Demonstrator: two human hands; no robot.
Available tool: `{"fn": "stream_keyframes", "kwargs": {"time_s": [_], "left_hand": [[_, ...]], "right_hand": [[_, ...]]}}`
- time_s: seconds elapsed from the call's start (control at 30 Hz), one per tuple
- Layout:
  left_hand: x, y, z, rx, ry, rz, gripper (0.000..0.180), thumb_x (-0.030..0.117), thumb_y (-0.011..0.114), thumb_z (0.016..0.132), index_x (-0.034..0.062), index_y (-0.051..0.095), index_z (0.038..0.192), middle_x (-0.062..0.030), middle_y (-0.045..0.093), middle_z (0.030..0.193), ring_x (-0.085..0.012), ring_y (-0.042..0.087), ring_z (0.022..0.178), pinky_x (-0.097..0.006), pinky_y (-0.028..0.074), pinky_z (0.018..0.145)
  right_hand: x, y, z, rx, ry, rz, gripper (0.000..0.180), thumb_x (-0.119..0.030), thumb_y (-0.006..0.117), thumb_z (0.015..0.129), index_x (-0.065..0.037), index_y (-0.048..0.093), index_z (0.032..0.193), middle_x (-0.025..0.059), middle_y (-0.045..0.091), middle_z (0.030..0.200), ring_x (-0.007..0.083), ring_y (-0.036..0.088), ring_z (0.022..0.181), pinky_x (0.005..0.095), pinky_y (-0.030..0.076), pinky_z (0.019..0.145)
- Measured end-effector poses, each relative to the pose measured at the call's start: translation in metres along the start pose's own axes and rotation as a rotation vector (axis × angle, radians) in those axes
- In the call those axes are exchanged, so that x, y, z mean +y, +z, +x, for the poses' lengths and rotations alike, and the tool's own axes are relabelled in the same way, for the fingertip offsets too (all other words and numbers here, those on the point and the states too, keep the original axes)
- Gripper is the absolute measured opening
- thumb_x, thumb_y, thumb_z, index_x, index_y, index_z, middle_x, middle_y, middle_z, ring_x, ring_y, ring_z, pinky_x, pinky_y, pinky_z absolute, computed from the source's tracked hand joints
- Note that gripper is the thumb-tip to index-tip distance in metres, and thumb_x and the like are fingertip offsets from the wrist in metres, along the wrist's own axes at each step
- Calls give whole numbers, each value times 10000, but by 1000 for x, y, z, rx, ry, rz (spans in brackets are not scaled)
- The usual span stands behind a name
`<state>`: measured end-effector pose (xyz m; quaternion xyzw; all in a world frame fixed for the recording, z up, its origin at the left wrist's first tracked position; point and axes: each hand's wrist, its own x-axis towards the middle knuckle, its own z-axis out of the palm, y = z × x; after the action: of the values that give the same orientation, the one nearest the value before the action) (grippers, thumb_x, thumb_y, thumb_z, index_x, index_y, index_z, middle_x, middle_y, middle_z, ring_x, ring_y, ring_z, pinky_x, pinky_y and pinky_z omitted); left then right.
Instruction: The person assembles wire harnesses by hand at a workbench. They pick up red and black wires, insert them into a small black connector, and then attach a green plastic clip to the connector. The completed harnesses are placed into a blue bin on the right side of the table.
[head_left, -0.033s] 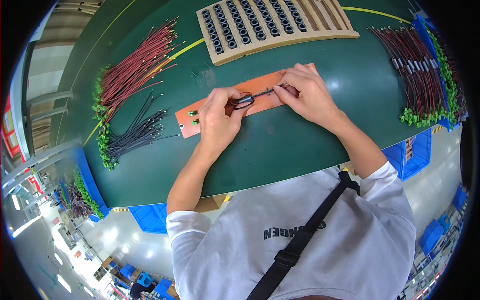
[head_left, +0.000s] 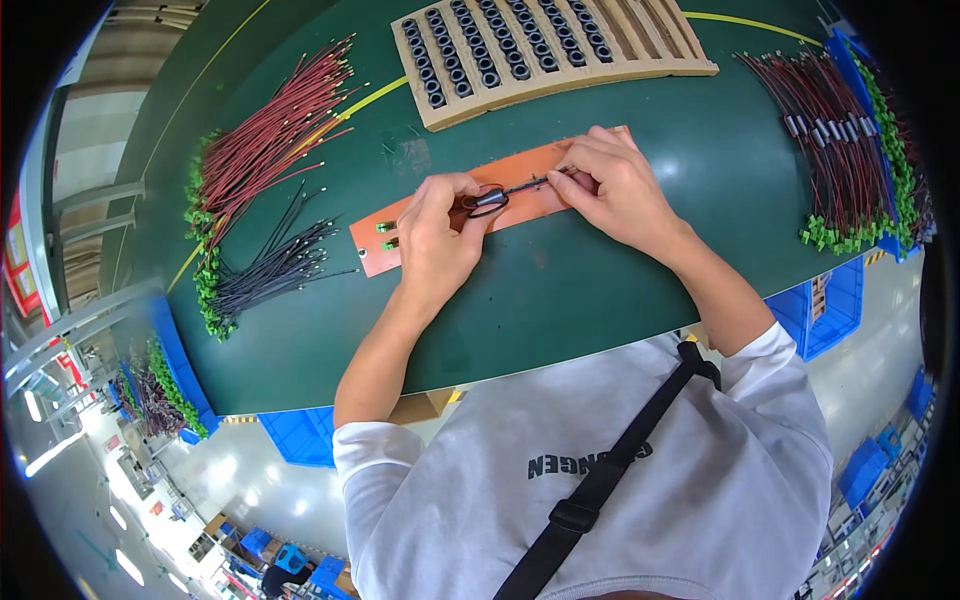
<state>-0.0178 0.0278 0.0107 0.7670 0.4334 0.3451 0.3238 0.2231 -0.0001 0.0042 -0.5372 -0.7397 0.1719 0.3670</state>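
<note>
An orange-brown board (head_left: 538, 207) lies slantwise on the green table, under both hands. Two small green connectors (head_left: 387, 236) sit at its left end. Dark wires run from there beneath my left hand (head_left: 437, 232), whose fingers are closed on them beside a black ferrite core (head_left: 487, 199). The wires loop around the core. From the core, a straight dark stretch of wires (head_left: 525, 186) reaches to the right. My right hand (head_left: 618, 188) pinches its far end between thumb and fingers, near the board's right end. The wire tips are mostly hidden by the fingers.
Red wires (head_left: 275, 140) and black wires (head_left: 275, 270) with green connectors lie to the left. A slotted tray (head_left: 560, 85) of black cores stands behind the board. Finished-looking harnesses (head_left: 825, 140) lie at the right beside a blue bin (head_left: 868, 110). The table's front edge is near me.
</note>
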Motion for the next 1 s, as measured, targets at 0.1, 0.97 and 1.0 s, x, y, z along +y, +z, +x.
{"fn": "stream_keyframes", "kwargs": {"time_s": [0.1,0.97,1.0], "left_hand": [[-1,7,3,-7,19,-17,324,-70,782,834,13,554,1050,-110,745,967,-197,755,930,-311,623,819],[23,10,36,-246,-231,-147,400,-72,816,783,23,562,1077,-89,707,966,-167,710,931,-293,571,878],[22,7,43,-287,-261,-159,396,-72,822,775,23,572,1067,-83,704,964,-162,706,922,-289,568,876]], "right_hand": [[2,-2,-1,25,7,18,140,-140,723,879,-44,652,807,58,622,748,239,548,748,376,411,780],[26,-12,-18,140,182,168,203,-148,698,926,-70,600,766,0,521,670,182,481,719,352,382,789],[26,-13,-18,139,181,171,205,-149,698,927,-70,599,766,0,516,667,181,479,716,351,382,787]]}}
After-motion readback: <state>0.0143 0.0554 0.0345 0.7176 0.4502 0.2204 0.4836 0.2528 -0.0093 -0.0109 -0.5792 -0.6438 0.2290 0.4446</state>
